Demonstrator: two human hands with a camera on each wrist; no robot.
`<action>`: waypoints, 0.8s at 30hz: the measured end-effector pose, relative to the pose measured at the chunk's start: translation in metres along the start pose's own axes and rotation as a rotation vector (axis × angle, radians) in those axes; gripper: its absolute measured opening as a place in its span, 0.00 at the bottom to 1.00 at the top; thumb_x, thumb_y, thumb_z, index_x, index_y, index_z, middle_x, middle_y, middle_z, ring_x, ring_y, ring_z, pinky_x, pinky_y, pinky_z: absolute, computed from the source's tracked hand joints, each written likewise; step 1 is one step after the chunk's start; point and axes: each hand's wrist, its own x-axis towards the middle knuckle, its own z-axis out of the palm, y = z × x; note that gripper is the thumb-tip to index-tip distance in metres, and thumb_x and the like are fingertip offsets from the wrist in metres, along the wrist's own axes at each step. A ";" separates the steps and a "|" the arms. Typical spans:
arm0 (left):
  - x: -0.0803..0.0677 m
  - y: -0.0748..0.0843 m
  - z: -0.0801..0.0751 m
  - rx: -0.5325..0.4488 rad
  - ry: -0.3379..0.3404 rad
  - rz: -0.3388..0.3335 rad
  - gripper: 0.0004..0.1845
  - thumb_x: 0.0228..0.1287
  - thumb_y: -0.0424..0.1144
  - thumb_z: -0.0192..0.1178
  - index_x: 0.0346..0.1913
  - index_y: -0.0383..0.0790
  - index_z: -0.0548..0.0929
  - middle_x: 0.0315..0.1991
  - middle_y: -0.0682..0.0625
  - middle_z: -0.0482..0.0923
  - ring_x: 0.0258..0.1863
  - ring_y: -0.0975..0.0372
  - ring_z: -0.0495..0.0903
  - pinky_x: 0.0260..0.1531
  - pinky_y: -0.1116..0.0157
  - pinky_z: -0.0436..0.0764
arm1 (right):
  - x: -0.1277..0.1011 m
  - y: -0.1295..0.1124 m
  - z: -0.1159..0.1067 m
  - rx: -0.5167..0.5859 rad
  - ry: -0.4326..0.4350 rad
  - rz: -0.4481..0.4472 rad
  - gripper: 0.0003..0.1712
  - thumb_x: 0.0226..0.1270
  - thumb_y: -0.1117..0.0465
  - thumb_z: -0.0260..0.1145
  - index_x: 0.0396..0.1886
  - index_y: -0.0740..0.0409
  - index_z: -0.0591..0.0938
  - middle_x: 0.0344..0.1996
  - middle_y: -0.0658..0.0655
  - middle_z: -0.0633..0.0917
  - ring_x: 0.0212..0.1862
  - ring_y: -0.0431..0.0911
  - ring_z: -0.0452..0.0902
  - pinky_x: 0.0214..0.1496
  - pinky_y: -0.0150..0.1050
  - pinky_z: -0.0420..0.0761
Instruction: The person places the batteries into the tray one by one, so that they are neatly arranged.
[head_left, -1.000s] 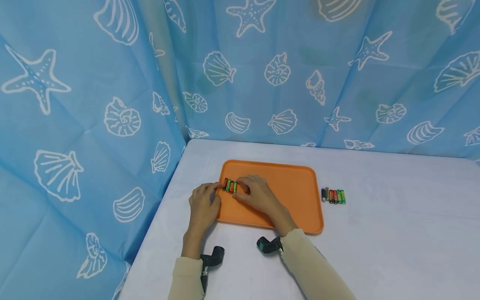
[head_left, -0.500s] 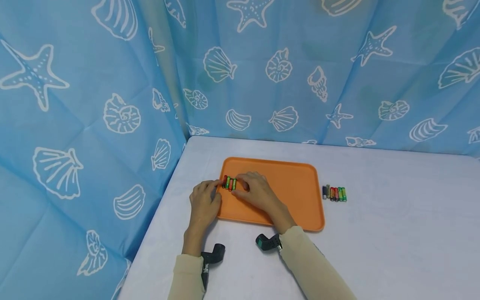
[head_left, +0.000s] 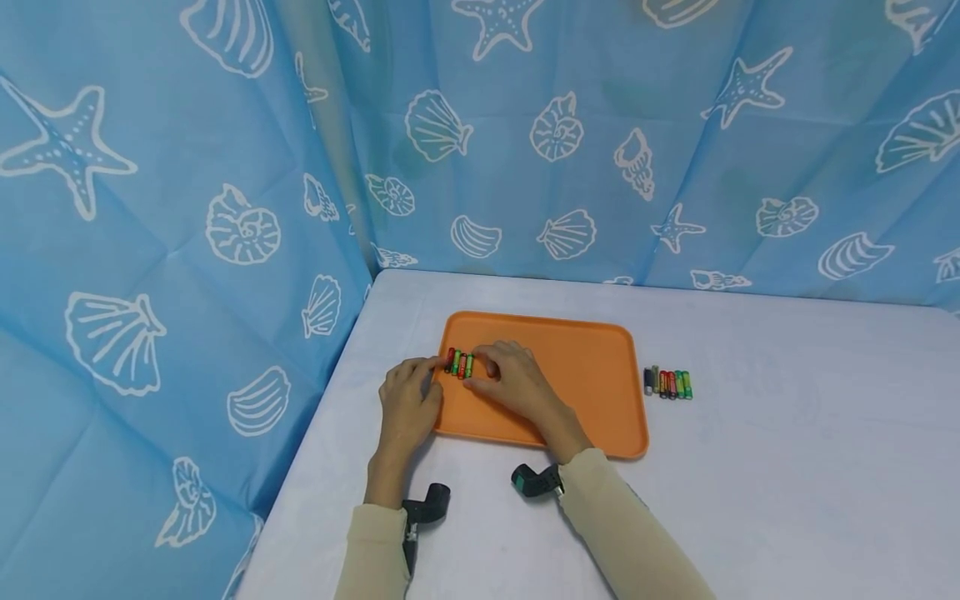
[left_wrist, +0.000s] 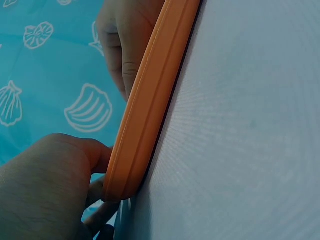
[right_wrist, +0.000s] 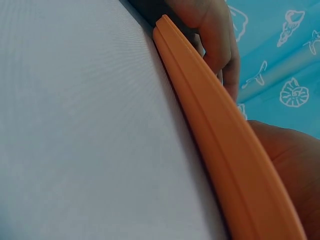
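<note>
My right hand pinches the batteries at the tray's left end; my left hand grips its rim. A nudge could scatter them.

Both arms wear long, cream-coloured fabric sleeves ending at the wrists; a small black wrist-mounted camera sits under each cuff.

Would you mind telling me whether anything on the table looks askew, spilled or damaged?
Nothing stands out. The orange tray lies flat on the table, a short row of batteries sits tidy between the left hand and right hand, and a second neat row lies beside the tray.
</note>
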 end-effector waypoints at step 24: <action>-0.004 0.007 0.000 -0.017 -0.012 -0.025 0.20 0.70 0.33 0.53 0.63 0.42 0.80 0.60 0.42 0.73 0.68 0.46 0.60 0.69 0.45 0.50 | -0.042 -0.003 -0.062 0.060 -0.028 -0.021 0.23 0.69 0.51 0.68 0.58 0.59 0.82 0.32 0.45 0.77 0.38 0.42 0.72 0.43 0.38 0.77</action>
